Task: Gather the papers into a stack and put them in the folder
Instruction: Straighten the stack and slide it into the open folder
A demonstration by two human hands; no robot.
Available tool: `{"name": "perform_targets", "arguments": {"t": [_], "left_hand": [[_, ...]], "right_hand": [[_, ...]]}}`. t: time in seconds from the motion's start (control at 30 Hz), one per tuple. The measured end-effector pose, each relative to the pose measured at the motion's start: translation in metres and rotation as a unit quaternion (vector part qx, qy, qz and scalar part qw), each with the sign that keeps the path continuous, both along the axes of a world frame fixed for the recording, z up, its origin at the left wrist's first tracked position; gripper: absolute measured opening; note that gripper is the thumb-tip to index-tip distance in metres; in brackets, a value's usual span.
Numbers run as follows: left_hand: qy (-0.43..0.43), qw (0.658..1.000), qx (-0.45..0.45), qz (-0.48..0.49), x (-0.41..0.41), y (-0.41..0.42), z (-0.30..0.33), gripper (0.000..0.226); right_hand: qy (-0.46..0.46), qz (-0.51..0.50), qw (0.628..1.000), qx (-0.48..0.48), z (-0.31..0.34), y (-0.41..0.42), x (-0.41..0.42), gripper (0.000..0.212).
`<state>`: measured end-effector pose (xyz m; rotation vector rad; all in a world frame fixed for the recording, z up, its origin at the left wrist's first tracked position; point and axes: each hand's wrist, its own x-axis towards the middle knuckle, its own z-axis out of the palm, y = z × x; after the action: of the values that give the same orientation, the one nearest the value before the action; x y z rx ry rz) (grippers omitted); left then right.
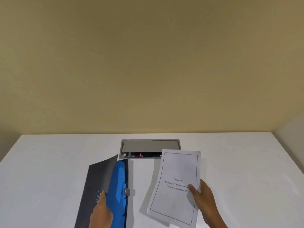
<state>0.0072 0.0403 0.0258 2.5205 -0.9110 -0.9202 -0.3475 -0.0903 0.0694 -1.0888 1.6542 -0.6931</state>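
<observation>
A stack of white papers [176, 168] with a framed title page hangs above the table at the right, held by my right hand [203, 197], thumb on top of the printed text. To the left lies a dark grey folder [97, 178] with blue tabbed dividers [119, 183] inside. My left hand [101, 209] grips the edge of the folder's front cover and holds it lifted, so the blue inside shows. A small grey clasp [126, 192] sits at the folder's right edge.
The white table [238, 162] ends at a yellow wall. A grey recessed cable box [149, 145] with its lid raised sits in the table just behind the folder and the papers; a red light shows inside.
</observation>
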Motion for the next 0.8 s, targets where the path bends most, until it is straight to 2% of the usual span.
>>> {"name": "perform_targets", "arguments": {"t": [0.13, 0.27, 0.5, 0.6, 0.8], "left_hand": [[0.025, 0.999, -0.019, -0.001, -0.030, -0.006, 0.012, 0.063], [0.049, 0.998, -0.036, -0.003, -0.054, -0.009, 0.022, 0.063], [0.047, 0.997, -0.063, -0.019, -0.088, -0.015, 0.033, 0.059], [0.047, 0.997, -0.067, -0.008, -0.094, -0.017, 0.035, 0.057], [0.044, 0.996, -0.071, 0.008, -0.096, -0.019, 0.027, 0.056]], "right_hand": [[-0.034, -0.034, 0.998, -0.035, 0.025, -0.007, -0.004, 0.020], [-0.055, -0.027, 0.996, -0.064, 0.042, -0.004, 0.006, 0.023], [0.012, 0.087, 0.990, -0.115, 0.043, 0.013, 0.041, 0.013], [0.042, 0.145, 0.983, -0.108, 0.039, 0.023, 0.058, 0.009], [0.100, 0.224, 0.965, -0.089, 0.029, 0.033, 0.087, 0.020]]}}
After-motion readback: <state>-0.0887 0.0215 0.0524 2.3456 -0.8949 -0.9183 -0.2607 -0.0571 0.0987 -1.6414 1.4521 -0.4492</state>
